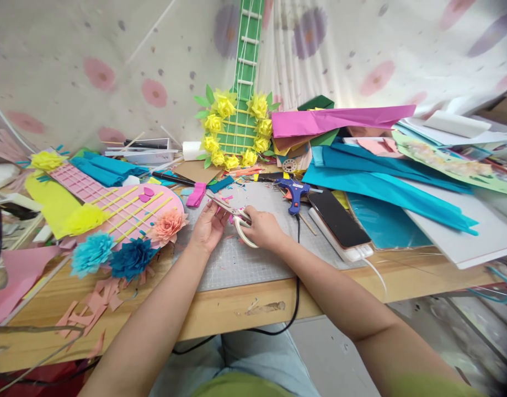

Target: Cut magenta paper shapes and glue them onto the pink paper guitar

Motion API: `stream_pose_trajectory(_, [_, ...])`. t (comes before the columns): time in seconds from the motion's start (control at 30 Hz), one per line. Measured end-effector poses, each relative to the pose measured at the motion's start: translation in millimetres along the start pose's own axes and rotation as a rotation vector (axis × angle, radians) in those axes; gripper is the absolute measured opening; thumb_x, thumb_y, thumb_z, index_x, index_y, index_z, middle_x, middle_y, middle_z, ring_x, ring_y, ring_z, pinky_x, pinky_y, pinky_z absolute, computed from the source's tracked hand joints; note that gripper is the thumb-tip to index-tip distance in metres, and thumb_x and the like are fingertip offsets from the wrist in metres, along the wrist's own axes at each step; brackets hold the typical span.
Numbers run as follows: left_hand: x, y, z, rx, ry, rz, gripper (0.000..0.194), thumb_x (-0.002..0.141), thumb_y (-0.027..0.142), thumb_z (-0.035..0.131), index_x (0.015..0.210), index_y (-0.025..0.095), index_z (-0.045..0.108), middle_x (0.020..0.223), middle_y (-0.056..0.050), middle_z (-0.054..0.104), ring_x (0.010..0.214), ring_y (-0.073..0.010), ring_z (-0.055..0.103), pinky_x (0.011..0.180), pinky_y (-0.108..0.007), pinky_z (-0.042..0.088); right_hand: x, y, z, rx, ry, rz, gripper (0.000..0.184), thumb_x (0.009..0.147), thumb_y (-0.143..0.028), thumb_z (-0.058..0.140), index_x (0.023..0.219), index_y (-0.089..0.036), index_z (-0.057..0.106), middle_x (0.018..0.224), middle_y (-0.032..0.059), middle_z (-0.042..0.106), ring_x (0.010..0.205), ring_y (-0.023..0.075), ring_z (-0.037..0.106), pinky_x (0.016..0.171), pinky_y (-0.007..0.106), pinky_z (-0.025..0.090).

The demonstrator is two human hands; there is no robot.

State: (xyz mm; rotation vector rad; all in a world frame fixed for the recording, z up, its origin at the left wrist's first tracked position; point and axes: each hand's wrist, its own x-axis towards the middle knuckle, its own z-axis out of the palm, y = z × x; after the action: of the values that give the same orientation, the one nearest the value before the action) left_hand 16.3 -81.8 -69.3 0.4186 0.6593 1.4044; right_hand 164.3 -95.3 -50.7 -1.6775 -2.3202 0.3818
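My right hand [265, 227] is closed round the pale handles of a pair of scissors [228, 206], whose metal blades point up and left over my left hand. Fingers curled, my left hand [207, 227] is beneath the blades. It pinches a small piece of magenta paper [230, 219], mostly hidden by the fingers and scissors. Both hands are above a grey cutting mat [236, 270]. Just beyond my left hand lies a folded magenta paper strip [196, 194]. Paper scraps are scattered around it.
At left lies a pink paper guitar [124, 207] with paper flowers. A green guitar [236, 129] with yellow flowers stands against the curtain. Right of my hands are a blue glue gun [293, 193], its cord crossing the mat, a phone [339, 218] and stacked blue paper [385, 187].
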Motion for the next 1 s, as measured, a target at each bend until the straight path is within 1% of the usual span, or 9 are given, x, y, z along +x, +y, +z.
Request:
stream_pose_trajectory(0.2, [-2.0,3.0,3.6,0.02,-0.011,0.031,0.008,0.069,0.014,0.064,0.075,0.018,0.06,0.075,0.001,0.068,0.072,-0.0092,0.063,0.076,-0.023,0.049,0.9,5.4,-6.4,-0.021,-0.004,-0.028,0.033,0.079,-0.047,0.043,0.093,-0.019,0.052,0.08,0.0069,0.066,0.067,0.0175,0.058,0.054,0.024,0.026])
stream_pose_trajectory(0.4, [-0.8,2.4,1.0,0.059,-0.019,0.059,0.01,0.068,0.015,0.065,0.076,0.018,0.059,0.078,0.0,0.068,0.074,-0.0099,0.063,0.079,-0.025,0.048,1.1,9.2,-9.5,-0.014,0.006,-0.063,0.032,0.08,-0.046,0.042,0.091,-0.018,0.053,0.079,0.0062,0.066,0.066,0.0171,0.057,0.053,0.024,0.025])
stream_pose_trajectory(0.53, [0.4,2.1,-0.6,0.079,-0.029,0.099,0.013,0.064,0.014,0.067,0.074,0.017,0.059,0.076,0.001,0.068,0.075,-0.0105,0.063,0.08,-0.027,0.048,1.6,13.0,-12.1,-0.029,-0.014,-0.064,0.03,0.08,-0.044,0.043,0.091,-0.018,0.054,0.077,0.0061,0.066,0.064,0.0159,0.056,0.052,0.023,0.024])
stream_pose_trajectory(0.7, [2.0,2.6,-3.2,0.124,-0.032,0.149,0.017,0.059,0.013,0.071,0.069,0.017,0.058,0.069,0.003,0.066,0.069,-0.0094,0.062,0.081,-0.03,0.048,3.2,21.1,-15.5,-0.034,-0.015,-0.095,0.034,0.079,-0.048,0.043,0.088,-0.017,0.055,0.073,0.0059,0.064,0.059,0.014,0.051,0.051,0.023,0.022])
stream_pose_trajectory(0.77, [2.3,3.3,-3.7,0.142,-0.034,0.153,0.017,0.058,0.014,0.072,0.068,0.016,0.058,0.067,0.003,0.065,0.07,-0.0102,0.063,0.081,-0.031,0.048,4.2,24.5,-17.6,-0.015,-0.018,-0.1,0.035,0.078,-0.049,0.044,0.085,-0.017,0.056,0.07,0.005,0.062,0.057,0.0129,0.049,0.05,0.022,0.021])
stream_pose_trajectory(0.9, [1.8,5.2,-2.8,0.155,0.007,0.118,0.015,0.058,0.015,0.071,0.066,0.015,0.059,0.066,0.002,0.065,0.075,-0.0135,0.064,0.076,-0.029,0.05,8.9,31.3,-16.9,0.075,0.019,-0.044,0.031,0.078,-0.046,0.045,0.078,-0.017,0.054,0.065,0.0027,0.058,0.054,0.0111,0.044,0.05,0.022,0.021])
stream_pose_trajectory(1.0, [1.1,5.3,-1.5,0.163,0.072,0.093,0.013,0.057,0.013,0.069,0.065,0.015,0.058,0.063,0.002,0.064,0.07,-0.0126,0.064,0.069,-0.025,0.052,15.2,36.2,-8.0,0.133,0.096,0.046,0.026,0.078,-0.043,0.045,0.078,-0.018,0.052,0.065,0.0019,0.057,0.054,0.0109,0.042,0.05,0.021,0.021])
